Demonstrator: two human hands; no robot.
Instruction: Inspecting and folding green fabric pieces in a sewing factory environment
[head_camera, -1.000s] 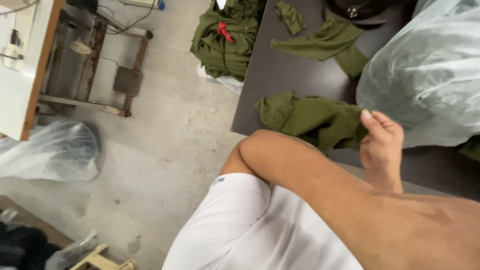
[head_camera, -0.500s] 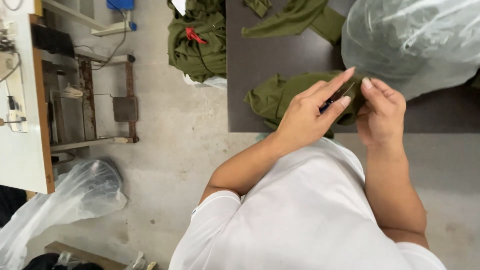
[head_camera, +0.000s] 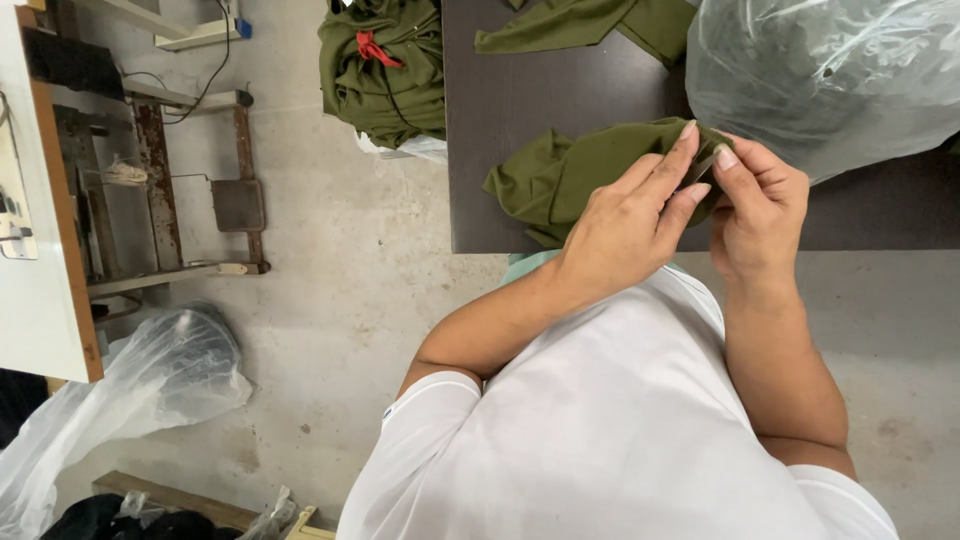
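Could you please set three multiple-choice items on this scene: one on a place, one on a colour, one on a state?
1. Where does the cloth under the hands lie?
A. on the floor
B. at the dark table's edge
C. in a drawer

2. What colour is that cloth?
A. olive green
B. white
C. blue

3. What are the hands doing?
A. hanging loose
B. pinching at one spot on the cloth
C. resting flat on the floor

Answers:
1 B, the cloth sits on the tabletop.
2 A, it is plainly green.
3 B, the left hand and right hand meet fingertip to fingertip there.

Clear plastic bag (head_camera: 830, 80) on dark table; another (head_camera: 120, 400) on floor.
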